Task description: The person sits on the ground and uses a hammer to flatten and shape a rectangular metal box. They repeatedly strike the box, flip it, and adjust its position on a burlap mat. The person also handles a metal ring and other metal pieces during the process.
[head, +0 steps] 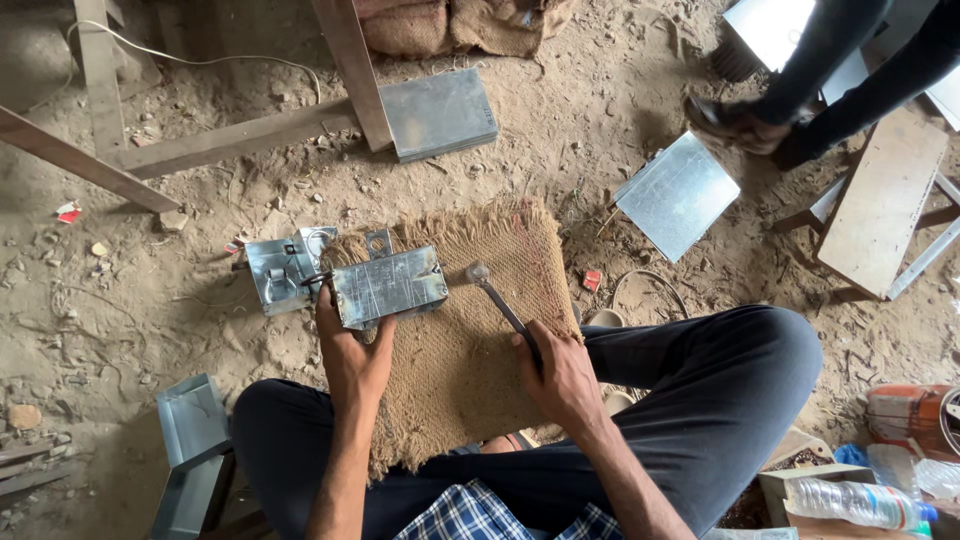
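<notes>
Here, seated person works over brown burlap mat (pixel 470 330) on lap. Left hand (pixel 352 352) clamps grey sheet-metal box (pixel 388 286) at mat's far left. Right hand (pixel 560 372) fisted around metal hammer (pixel 500 300), head just right of box. Step judged: hammering box edge; next blow needs steady grip.

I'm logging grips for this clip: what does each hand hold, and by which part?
The left hand grips the metal box at its lower left edge. The right hand holds the hammer by its handle's lower end.

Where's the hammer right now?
Head view, centre: the hammer is in the right hand, its head over the burlap mat, just right of the metal box under the left hand.
</notes>
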